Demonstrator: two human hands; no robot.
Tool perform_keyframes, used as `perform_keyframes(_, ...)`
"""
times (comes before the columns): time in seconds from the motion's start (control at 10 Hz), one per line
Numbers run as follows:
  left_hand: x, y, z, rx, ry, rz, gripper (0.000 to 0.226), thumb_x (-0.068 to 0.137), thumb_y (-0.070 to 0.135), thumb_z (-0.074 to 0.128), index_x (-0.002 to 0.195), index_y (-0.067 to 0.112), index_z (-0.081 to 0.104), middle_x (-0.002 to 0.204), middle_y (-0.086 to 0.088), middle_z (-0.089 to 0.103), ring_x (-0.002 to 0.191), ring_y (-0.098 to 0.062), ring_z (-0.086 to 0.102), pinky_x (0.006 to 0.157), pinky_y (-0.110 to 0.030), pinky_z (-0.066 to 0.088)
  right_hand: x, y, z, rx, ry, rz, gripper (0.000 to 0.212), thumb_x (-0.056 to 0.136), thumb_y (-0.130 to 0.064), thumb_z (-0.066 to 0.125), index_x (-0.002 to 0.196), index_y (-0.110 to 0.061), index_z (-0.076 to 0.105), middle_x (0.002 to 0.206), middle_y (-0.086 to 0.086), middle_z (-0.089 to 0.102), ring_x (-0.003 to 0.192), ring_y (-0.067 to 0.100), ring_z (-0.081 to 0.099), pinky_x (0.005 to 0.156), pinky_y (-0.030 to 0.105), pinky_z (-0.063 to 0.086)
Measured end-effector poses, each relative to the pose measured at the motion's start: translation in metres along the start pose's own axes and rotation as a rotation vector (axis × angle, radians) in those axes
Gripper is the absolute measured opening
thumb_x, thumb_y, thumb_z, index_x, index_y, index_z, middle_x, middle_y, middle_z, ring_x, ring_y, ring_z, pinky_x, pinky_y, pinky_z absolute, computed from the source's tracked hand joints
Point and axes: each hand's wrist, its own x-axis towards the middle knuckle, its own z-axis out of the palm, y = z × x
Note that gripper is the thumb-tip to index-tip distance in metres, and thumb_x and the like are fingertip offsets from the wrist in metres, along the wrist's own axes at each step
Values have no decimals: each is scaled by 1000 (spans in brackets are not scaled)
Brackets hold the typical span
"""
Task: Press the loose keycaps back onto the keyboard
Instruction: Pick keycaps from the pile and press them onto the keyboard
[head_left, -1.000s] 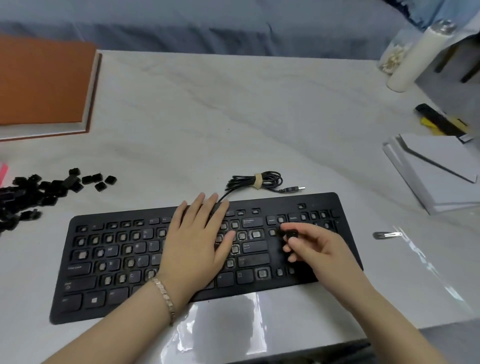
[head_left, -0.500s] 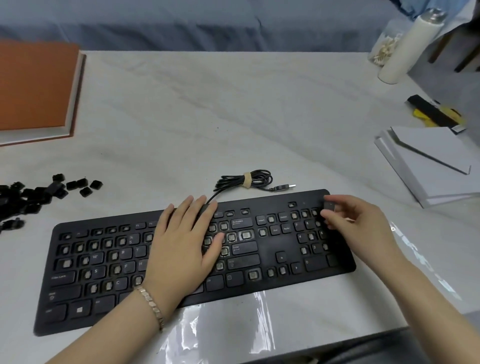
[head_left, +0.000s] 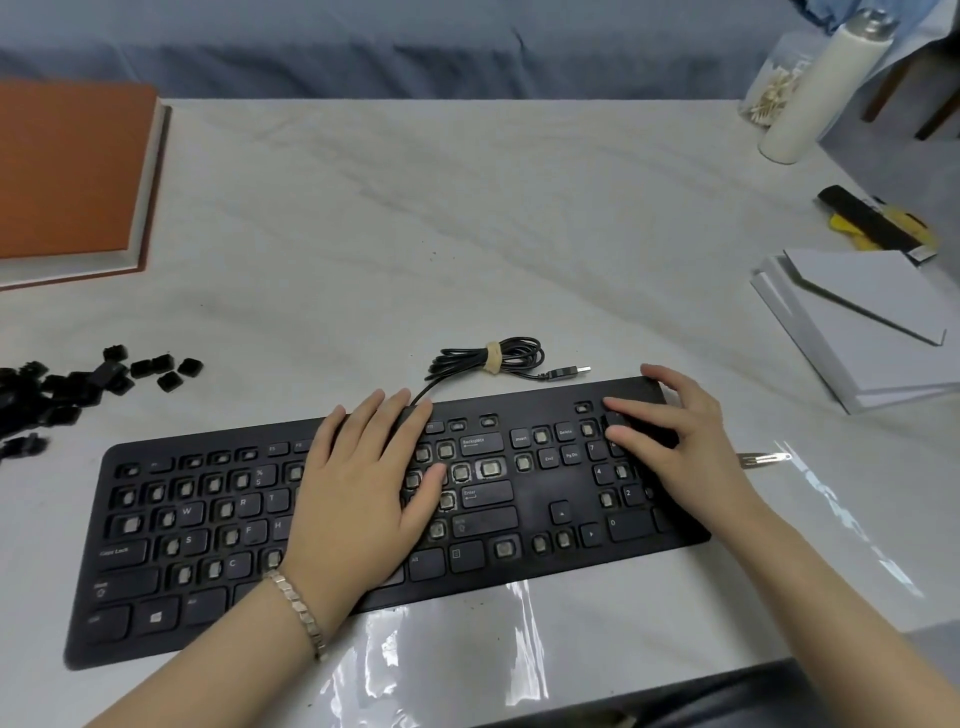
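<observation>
One counter (head_left: 467, 234): white, grey-veined stone top carrying everything.
keyboard (head_left: 540, 499): long black plastic board near the counter's front edge, with many sockets bare.
left hand (head_left: 358, 499): lies flat on the keyboard's middle with fingers straight, grasping nothing, as it did half a second ago.
right hand (head_left: 680, 447): over the number pad's far corner, pinching a keycap; it has shifted slightly left since then.
loose keycaps (head_left: 78, 384): black heap well left of the keyboard.
keycap (head_left: 617, 418): small, black, square, held between thumb and forefinger at the number pad's top row.
</observation>
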Motion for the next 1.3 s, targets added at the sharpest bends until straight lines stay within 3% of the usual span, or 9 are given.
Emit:
perform_keyframes(0.2, 0, 0, 1, 0, 2, -2, 53, 87, 42, 35, 126, 14, 57, 131, -6, 56, 124, -27, 49, 108, -42, 24, 0, 2, 1, 119, -63, 83, 37, 78, -16, 70, 107, -37, 61, 142, -10, 31, 134, 9, 24, 109, 25, 19)
perform_keyframes(0.4, 0, -1, 2, 2, 11, 0, 53, 87, 42, 36, 126, 14, 57, 130, -7, 56, 124, -27, 49, 107, -42, 25, -3, 2, 3, 159, -34, 97, 32, 76, -17, 73, 91, -44, 64, 135, -19, 32, 132, 9, 27, 109, 26, 20)
perform_keyframes(0.6, 0, 0, 2, -7, 16, 2, 53, 87, 42, 35, 126, 14, 57, 130, -6, 56, 125, -27, 48, 107, -43, 25, -6, -1, 7, 168, 16, 112, 30, 75, -18, 73, 88, -43, 64, 133, -16, 36, 124, 0, 33, 101, 16, 21)
perform_keyframes(0.7, 0, 0, 2, -8, 15, 3, 53, 87, 42, 35, 126, 13, 57, 130, -7, 56, 125, -27, 49, 107, -43, 25, -6, 2, 3, 162, 106, 103, 24, 80, -13, 68, 89, -35, 66, 126, -12, 46, 116, 4, 44, 96, 12, 29)
perform_keyframes(0.9, 0, 0, 2, -7, 15, 6, 53, 87, 42, 35, 126, 13, 57, 130, -7, 56, 124, -28, 49, 107, -44, 25, 0, 5, -13, 69, 109, 40, 24, 82, -8, 64, 76, -32, 64, 108, -7, 57, 103, 3, 50, 86, -3, 27)
perform_keyframes(1.0, 0, 0, 1, -7, 10, 3, 53, 87, 42, 35, 126, 13, 57, 130, -7, 56, 124, -28, 49, 107, -43, 24, 6, 2, -23, -86, 61, -65, 19, 80, -5, 67, 79, -24, 69, 96, -7, 61, 102, 14, 51, 89, 4, 28)
perform_keyframes(1.1, 0, 0, 1, -10, 4, 0, 53, 87, 42, 35, 126, 13, 57, 130, -7, 56, 124, -27, 49, 107, -42, 24, 14, -2, -32, -407, -91, -204, 8, 78, -8, 69, 82, -13, 74, 102, 2, 63, 107, 27, 49, 95, 39, 35)
perform_keyframes(1.2, 0, 0, 1, -14, 5, -2, 53, 87, 42, 35, 126, 14, 57, 130, -7, 56, 124, -27, 49, 107, -42, 24, 18, -10, -31, -519, -148, -234, 8, 77, -12, 71, 83, -15, 75, 102, 5, 62, 104, 31, 50, 90, 43, 36)
perform_keyframes(1.3, 0, 0, 1, -13, 2, -2, 53, 87, 43, 35, 127, 14, 56, 130, -7, 56, 124, -27, 49, 107, -42, 24, 21, -12, -31, -554, -141, -205, 8, 77, -17, 71, 83, -20, 75, 95, 0, 59, 98, 26, 50, 87, 38, 36)
